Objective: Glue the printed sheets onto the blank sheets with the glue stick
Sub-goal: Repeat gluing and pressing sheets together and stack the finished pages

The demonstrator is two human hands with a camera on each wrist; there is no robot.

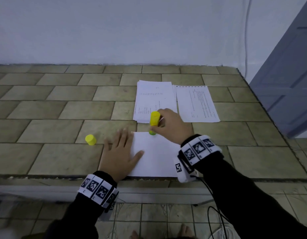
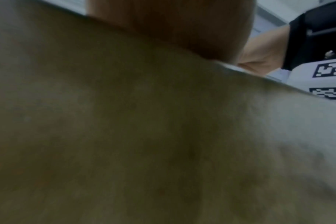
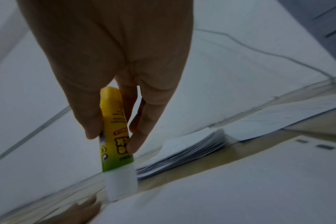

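my right hand [image 1: 171, 125] grips the uncapped glue stick [image 1: 154, 120], tip on the blank sheet [image 1: 154, 156] at its 12 o'clock edge. left hand [image 1: 120, 153] flat, fingers straight, pinning the sheet's 9 o'clock side. cap [image 1: 91, 139] off at 9. gluing looks barely started; printed sheets [image 1: 156, 100] unstuck at 12.

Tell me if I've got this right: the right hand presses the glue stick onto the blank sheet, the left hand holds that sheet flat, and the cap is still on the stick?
Not the cap: the head view shows it on the counter, left of the left hand. The right hand does press the glue stick onto the sheet.
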